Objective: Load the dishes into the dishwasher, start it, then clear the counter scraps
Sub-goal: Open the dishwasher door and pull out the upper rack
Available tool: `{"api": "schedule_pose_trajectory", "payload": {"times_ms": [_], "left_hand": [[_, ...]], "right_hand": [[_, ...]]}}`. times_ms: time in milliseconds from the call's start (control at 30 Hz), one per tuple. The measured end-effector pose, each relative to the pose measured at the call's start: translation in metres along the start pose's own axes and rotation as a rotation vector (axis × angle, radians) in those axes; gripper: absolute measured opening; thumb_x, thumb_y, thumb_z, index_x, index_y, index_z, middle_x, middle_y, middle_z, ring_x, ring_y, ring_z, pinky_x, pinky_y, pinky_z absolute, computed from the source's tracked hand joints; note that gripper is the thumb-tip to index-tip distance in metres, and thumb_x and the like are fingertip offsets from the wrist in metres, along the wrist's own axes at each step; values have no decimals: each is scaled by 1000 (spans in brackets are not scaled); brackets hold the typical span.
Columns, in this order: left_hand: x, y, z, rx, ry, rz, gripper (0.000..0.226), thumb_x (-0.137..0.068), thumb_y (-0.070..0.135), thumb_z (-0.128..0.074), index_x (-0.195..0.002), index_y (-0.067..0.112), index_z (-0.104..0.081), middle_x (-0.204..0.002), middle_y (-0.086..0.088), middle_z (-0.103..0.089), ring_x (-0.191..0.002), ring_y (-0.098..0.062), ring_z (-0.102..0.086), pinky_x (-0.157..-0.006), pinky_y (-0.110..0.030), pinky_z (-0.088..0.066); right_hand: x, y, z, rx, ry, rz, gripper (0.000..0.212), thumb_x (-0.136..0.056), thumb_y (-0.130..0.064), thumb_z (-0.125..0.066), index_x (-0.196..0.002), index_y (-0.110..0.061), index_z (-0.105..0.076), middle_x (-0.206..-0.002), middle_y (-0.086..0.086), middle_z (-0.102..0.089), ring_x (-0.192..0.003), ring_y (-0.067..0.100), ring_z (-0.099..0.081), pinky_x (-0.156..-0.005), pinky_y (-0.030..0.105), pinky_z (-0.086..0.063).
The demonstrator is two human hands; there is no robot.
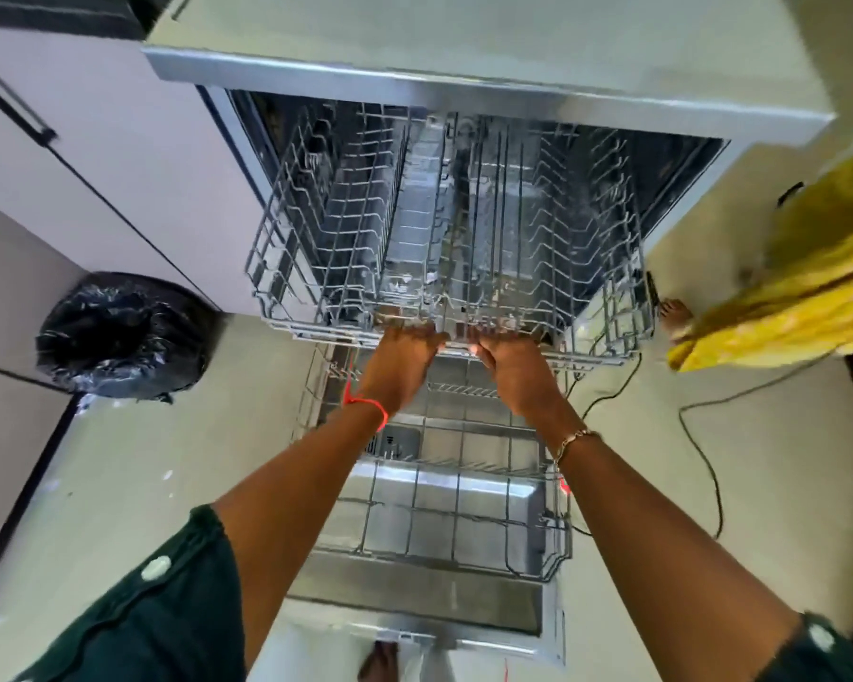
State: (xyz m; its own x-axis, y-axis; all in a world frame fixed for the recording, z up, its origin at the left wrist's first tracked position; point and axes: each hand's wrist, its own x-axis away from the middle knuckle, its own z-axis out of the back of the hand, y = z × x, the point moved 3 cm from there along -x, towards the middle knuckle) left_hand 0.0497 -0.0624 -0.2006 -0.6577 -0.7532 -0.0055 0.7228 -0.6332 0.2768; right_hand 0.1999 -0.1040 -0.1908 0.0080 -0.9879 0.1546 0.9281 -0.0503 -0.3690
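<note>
I see left hand (401, 359) and right hand (512, 369), fingers curled over upper rack (291, 328) front rail; lower rack (558, 553) sits over open door (414, 605); black bag lines bin (124, 332)

Both arms are bare from short sleeves down to the wrists. The left sleeve (168, 607), left of the dishwasher door (414, 603), is dark green cloth with a stitched hem and a pale oval spot (156, 567), button or print I cannot tell. The right sleeve (818, 654), right of the door's near corner, matches it. Over the door's far end, the left wrist wears a knotted red thread (365, 405), the right wrist a thin gold-toned chain bracelet (573, 439). A bare foot (380, 662) shows at the door's near edge.
</note>
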Motion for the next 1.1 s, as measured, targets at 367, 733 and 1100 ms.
{"api": "schedule_pose_trajectory", "payload": {"times_ms": [367,733,1100], "left_hand": [[130,54,11,189,-50,32,31,-86,-2,-56,-114,5,-67,-106,-22,-69,-92,-38,-67,-81,-41,-53],[206,85,-9,66,-201,67,38,-100,17,-40,-137,11,-46,-135,-10,-53,-125,-25,-47,-104,-36,-28],[209,89,-3,50,-346,92,42,-103,24,-31,-143,13,-35,-142,-7,-46,-132,-22,-40,-110,-34,-23]], "right_hand": [[129,-42,-35,-178,-45,-49,31,-99,-19,-43,-115,-3,-63,-116,16,-65,-106,28,-59,-93,32,-38],[207,-62,-52,-193,-25,-128,25,-98,-21,-45,-96,-8,-67,-87,12,-68,-85,29,-59,-74,32,-36],[215,-64,-50,-252,-55,-172,28,-98,-22,-45,-102,-5,-67,-94,15,-69,-90,30,-61,-83,36,-43]]}}
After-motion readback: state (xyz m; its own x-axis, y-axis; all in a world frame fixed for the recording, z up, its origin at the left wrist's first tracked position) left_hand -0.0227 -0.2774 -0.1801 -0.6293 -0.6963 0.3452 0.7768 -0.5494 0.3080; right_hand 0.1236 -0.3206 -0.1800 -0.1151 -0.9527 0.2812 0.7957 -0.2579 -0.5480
